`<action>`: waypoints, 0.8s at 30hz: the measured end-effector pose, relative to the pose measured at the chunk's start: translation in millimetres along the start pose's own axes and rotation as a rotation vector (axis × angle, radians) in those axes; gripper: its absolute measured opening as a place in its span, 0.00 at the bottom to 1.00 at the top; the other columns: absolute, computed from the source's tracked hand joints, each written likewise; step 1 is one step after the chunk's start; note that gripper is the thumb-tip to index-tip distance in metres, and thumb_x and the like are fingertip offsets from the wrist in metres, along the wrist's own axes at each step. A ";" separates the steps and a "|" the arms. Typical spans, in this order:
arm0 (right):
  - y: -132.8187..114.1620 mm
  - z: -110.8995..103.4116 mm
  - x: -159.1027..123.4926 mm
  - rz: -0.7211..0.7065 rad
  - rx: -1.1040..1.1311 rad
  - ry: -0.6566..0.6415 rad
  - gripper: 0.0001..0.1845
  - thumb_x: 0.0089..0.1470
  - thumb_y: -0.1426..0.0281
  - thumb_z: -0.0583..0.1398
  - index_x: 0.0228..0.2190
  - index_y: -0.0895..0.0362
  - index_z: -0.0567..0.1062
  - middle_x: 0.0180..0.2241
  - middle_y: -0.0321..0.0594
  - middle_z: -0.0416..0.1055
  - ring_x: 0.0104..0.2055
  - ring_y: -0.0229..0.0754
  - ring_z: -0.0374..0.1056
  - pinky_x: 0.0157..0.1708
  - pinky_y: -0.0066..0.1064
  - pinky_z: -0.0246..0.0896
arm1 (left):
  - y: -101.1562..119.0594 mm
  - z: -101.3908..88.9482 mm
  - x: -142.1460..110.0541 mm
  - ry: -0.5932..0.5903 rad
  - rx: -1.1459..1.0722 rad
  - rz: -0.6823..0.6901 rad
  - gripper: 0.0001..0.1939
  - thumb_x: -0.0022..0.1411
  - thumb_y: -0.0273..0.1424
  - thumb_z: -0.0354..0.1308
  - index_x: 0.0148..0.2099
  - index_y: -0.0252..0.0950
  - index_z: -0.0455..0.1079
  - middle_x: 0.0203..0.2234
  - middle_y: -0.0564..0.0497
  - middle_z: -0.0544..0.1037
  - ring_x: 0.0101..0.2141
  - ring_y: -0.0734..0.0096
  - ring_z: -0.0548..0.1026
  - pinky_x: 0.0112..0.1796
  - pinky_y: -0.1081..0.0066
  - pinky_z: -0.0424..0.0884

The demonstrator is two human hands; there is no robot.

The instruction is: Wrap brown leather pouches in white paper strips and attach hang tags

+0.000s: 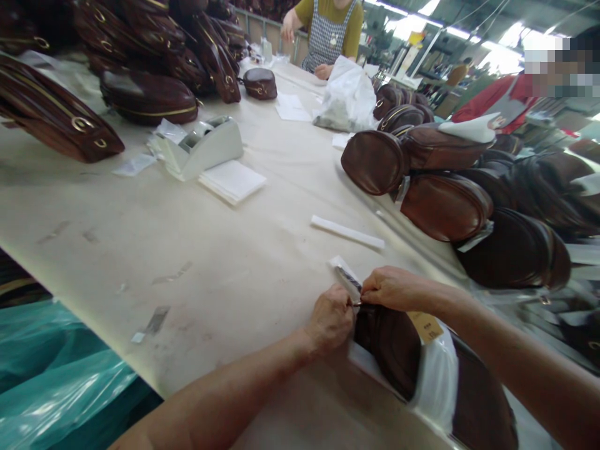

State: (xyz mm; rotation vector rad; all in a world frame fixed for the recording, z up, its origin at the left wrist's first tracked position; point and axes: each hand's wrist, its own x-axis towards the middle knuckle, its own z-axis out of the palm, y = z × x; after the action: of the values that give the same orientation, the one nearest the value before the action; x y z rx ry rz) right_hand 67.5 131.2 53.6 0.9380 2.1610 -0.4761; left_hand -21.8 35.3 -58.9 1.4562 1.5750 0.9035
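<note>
A dark brown leather bag [398, 350] lies at the table's near right, a white wrap [440, 381] around its middle and a tan tag [426, 326] on top. At its far end, my left hand [330, 319] is closed in a pinch beside a small metal piece. My right hand [391, 287] pinches at the same spot from the other side, its fingertips almost meeting the left ones. What exactly the fingers hold is hidden. Just beyond them sits a white strip [337, 262] with something dark and narrow on it.
A folded white strip [347, 232] lies ahead. Farther left stand a tape dispenser [210, 147], white sheets [233, 181] and a heap of brown bags [150, 97]. More bags [445, 206] are stacked right. A co-worker in a checked apron [328, 37] stands at the far end.
</note>
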 end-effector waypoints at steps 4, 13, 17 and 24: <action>0.4 1.0 -1.5 -0.005 -0.001 0.013 0.17 0.50 0.70 0.53 0.33 0.56 0.81 0.28 0.41 0.77 0.30 0.39 0.68 0.27 0.26 0.51 | 2.1 -7.4 -0.2 0.000 -0.028 -0.018 0.09 0.51 0.18 0.49 0.25 0.35 0.66 0.24 0.53 0.70 0.29 0.73 0.68 0.35 0.75 0.67; 1.9 3.5 0.2 -0.008 0.033 0.041 0.17 0.49 0.72 0.53 0.33 0.56 0.81 0.28 0.40 0.77 0.30 0.40 0.68 0.27 0.26 0.52 | 6.9 -5.2 0.4 -0.024 -0.134 -0.011 0.12 0.56 0.19 0.47 0.38 0.34 0.70 0.32 0.50 0.75 0.34 0.71 0.71 0.41 0.72 0.67; 5.4 1.8 0.8 -0.030 0.078 0.040 0.18 0.48 0.75 0.52 0.33 0.58 0.80 0.28 0.41 0.76 0.31 0.39 0.68 0.29 0.25 0.53 | 7.2 -4.7 6.8 -0.051 -0.238 -0.052 0.14 0.54 0.17 0.47 0.36 0.35 0.71 0.30 0.54 0.75 0.34 0.75 0.72 0.40 0.76 0.67; 10.5 0.6 1.5 -0.048 0.182 0.046 0.16 0.46 0.74 0.51 0.28 0.60 0.79 0.23 0.38 0.70 0.28 0.37 0.62 0.27 0.24 0.52 | 6.5 -3.3 13.2 -0.151 -0.361 -0.181 0.14 0.48 0.16 0.46 0.33 0.33 0.69 0.20 0.58 0.68 0.20 0.80 0.66 0.24 0.81 0.64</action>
State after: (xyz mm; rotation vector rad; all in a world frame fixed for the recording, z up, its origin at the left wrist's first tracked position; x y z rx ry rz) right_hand 74.8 138.5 51.6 1.0061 2.2131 -0.6906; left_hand -22.3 49.0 -52.7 1.0838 1.3277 0.8947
